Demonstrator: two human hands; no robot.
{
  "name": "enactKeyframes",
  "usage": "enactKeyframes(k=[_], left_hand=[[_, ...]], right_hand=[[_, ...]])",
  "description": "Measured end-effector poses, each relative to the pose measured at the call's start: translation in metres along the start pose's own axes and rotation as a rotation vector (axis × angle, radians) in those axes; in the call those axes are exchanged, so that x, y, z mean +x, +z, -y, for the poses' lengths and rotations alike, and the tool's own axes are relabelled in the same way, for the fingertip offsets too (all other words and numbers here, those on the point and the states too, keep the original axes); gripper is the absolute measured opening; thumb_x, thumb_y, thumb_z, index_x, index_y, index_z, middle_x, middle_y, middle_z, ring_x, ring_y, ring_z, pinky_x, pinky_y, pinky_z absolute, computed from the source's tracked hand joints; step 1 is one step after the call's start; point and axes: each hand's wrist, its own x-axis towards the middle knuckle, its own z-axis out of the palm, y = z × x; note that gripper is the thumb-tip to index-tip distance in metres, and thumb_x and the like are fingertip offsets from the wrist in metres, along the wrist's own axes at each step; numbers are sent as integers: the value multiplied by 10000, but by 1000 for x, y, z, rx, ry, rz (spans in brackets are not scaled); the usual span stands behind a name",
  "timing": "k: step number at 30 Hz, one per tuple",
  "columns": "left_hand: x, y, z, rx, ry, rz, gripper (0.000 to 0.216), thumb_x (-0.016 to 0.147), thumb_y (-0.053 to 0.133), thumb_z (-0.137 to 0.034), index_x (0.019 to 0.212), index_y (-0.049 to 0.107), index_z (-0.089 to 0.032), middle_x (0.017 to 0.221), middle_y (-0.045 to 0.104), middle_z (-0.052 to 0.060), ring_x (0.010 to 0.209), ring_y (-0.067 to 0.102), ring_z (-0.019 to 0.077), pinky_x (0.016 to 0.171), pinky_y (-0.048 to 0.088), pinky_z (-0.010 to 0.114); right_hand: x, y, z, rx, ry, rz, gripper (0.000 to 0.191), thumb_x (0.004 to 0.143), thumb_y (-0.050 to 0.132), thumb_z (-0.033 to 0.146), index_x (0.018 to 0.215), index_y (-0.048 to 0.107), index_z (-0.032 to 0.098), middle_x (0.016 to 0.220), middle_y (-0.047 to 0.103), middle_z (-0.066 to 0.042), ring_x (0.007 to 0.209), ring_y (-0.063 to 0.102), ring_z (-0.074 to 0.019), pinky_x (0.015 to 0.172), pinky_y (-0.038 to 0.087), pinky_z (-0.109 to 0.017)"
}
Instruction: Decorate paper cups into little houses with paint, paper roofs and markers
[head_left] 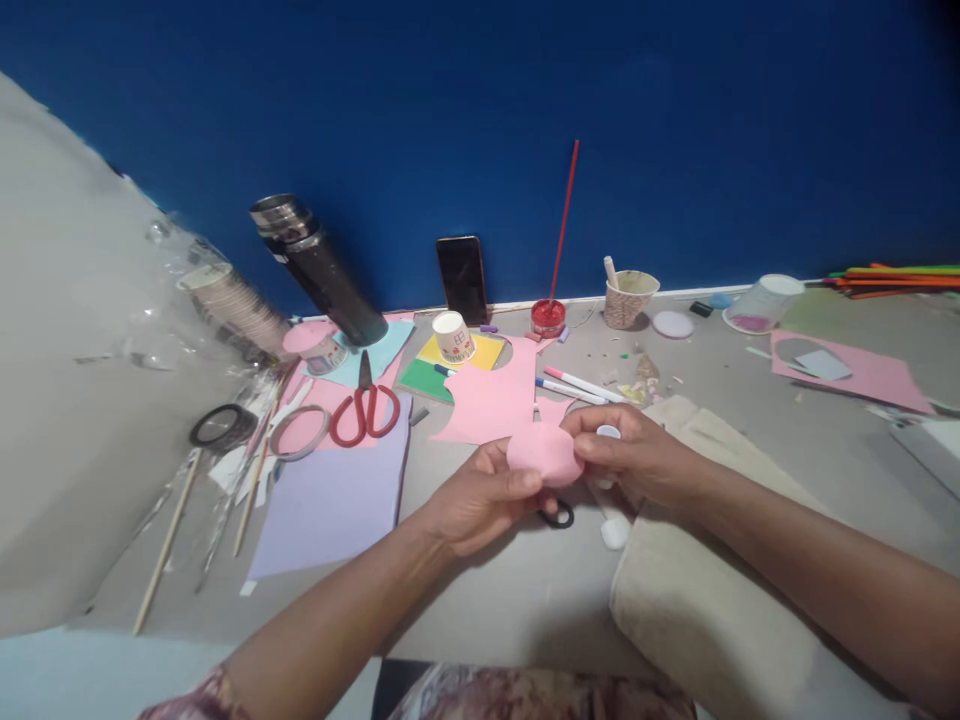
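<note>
Between my hands is a round piece of pink paper (pixel 541 455), held above the near part of the table. My left hand (pixel 487 497) grips its left side, thumb on top and fingers underneath. At its right edge the thumb and fingers of my right hand (pixel 634 448) pinch it. A small white round-topped thing (pixel 608 432) shows by the right fingers; I cannot tell whether it is held or stands behind. Just beyond lies a pink paper sheet (pixel 491 395) with curved cut-outs. Below the hands are a black ring (pixel 559 515) and a white piece (pixel 615 534).
Red-handled scissors (pixel 365 410), a tape roll (pixel 298 432) and purple sheets (pixel 330 510) lie left. A dark flask (pixel 330 275), a decorated paper cup (pixel 453 338) and a phone (pixel 462 280) stand behind. Markers (pixel 581 383) and a beige cloth (pixel 705 580) are right.
</note>
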Motion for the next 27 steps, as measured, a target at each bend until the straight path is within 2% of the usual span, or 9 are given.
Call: enactKeyframes(k=[5,9,14,20,24,27], left_hand=[[1,-1,0,30,16,-60,489,646,990,-410,990,822,-108,885,731,85,777,631,155,709,529,268],[-2,4,-2,64,12,-60,455,631,994,-400,948,831,-116,882,732,80,763,623,151,735,542,289],[-3,6,-5,115,43,-68,504,642,980,-429,991,829,-98,916,737,101,775,622,154,724,517,272],[0,4,-7,44,129,-155,355,759,897,-450,788,778,-117,791,692,77,701,628,162,666,513,290],[1,4,-3,44,104,-181,338,717,937,-406,749,741,-132,777,686,68,754,648,173,660,505,273],[2,2,1,109,94,-198,367,682,962,-407,759,734,-130,752,684,54,698,622,146,644,479,261]], right_hand=[[0,-4,-2,-72,14,11,489,683,918,580,710,659,166,522,535,39,460,391,-75,426,238,-208],[-1,-4,-4,-37,29,-8,450,697,920,554,751,690,171,487,514,49,439,395,-81,420,241,-203],[3,-5,-7,166,34,-37,432,671,950,491,741,669,170,475,463,69,442,339,-64,442,246,-196],[10,-7,-8,371,8,-45,385,731,937,415,749,636,177,468,344,117,450,251,-48,472,295,-194],[11,-5,-10,439,-6,-74,363,721,951,363,736,651,160,482,300,135,460,208,-33,499,338,-186],[10,-2,-13,453,-2,-81,336,725,952,352,753,681,156,478,312,136,460,203,-33,518,376,-198]])
